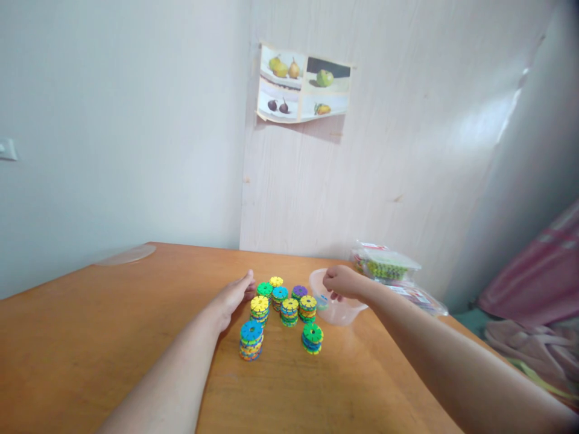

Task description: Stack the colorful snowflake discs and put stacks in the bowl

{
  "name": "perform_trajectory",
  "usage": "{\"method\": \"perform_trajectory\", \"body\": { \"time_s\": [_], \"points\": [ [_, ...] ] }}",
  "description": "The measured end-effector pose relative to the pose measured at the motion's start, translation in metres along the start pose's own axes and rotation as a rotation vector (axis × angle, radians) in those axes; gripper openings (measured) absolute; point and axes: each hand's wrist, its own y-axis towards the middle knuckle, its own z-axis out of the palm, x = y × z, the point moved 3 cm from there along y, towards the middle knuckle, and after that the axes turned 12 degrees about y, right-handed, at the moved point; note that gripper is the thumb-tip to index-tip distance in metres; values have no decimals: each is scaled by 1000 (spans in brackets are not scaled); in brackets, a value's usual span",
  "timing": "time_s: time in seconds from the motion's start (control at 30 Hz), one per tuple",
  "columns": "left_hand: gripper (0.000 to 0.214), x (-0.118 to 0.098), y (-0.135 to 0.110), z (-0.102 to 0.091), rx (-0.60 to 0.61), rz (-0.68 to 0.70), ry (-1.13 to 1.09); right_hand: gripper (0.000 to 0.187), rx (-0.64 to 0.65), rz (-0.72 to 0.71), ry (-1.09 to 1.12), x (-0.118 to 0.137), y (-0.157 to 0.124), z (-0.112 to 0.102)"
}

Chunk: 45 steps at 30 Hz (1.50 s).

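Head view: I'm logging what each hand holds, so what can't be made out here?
Head view only:
- Right hand: its curled fingers dip into the bowl, hiding whether it holds anything.
- Bowl contents: blurred behind its cloudy wall.
- Lidded box: pieces inside too small to tell.
- Stacks of discs: discs too small to count.

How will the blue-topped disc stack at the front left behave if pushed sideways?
The blue-topped stack looks about as tall as wide, of separate discs, so it would probably shear or topple rather than slide whole. Its discs look like thin plastic: likely light and stiff. The table looks smooth, so spilled discs may skid.
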Motion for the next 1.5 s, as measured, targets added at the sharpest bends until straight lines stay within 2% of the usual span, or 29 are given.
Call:
{"method": "perform_trajectory", "body": {
  "time_s": [0.13, 0.23, 0.37, 0.5, 0.63, 0.87, 1.0, 1.07, 1.13, 1.23, 1.37, 1.5],
  "points": [
    [64, 2, 1, 2, 14, 15, -22, 16, -39, -164, 27, 15, -29, -7],
    [68, 3, 1, 2, 21, 17, -28, 15, 29, -356, -7, 28, -59, 0],
    [70, 3, 1, 2, 14, 14, -21, 25, 173, -374, -100, 33, -88, 17],
    [69, 1, 1, 2, 1, 8, -3, 43, 164, -362, -182, 30, -94, 27],
    [67, 1, 1, 1, -9, 0, 15, 48, 141, -297, -200, 24, -90, 33],
    [64, 2, 3, 0, -20, 4, 15, 35, 135, -267, -166, 23, -88, 38],
    [64, 3, 4, 0, -22, 1, 13, 33, 45, -303, -78, 26, -78, 16],
    [64, 3, 3, 1, -19, 2, 11, 30, -48, -315, -54, 23, -63, 0],
    [64, 2, 3, 1, -13, 4, 11, 31, -82, -259, -42, 16, -44, -11],
    [61, 0, 1, 1, -11, 4, 11, 36, -60, -107, -80, -3, -15, -16],
    [56, -1, -1, 0, -16, 0, 12, 29, 23, -35, -88, -23, 8, -5],
    [52, -2, -2, -1, -18, -5, 17, 22, 82, -20, -85, -28, 17, 9]
  ]
}}
